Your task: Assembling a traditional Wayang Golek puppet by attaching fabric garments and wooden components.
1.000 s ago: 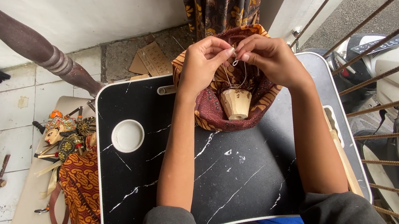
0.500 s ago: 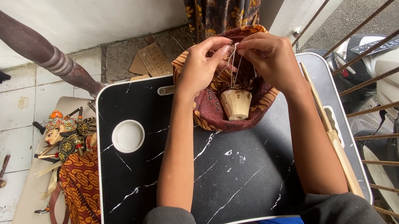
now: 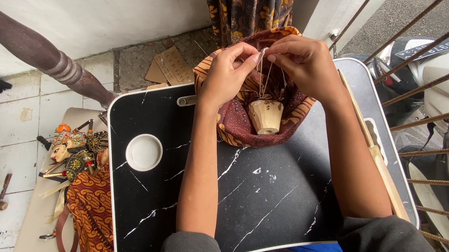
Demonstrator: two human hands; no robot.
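wooden cone sits in cloth at table's twelve o'clock; puppet lies at nine.

Black white-veined marble-look lap table, maroon and orange patterned batik cloth, pale tan carved wooden piece, orange-brown batik-clad puppet alongside.

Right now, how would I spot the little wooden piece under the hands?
Find the black marbled table. At its far edge lies a patterned cloth, and the wooden piece sits on it, below both hands. It alone is pale, bare and cup-shaped, with thin strings rising from it.
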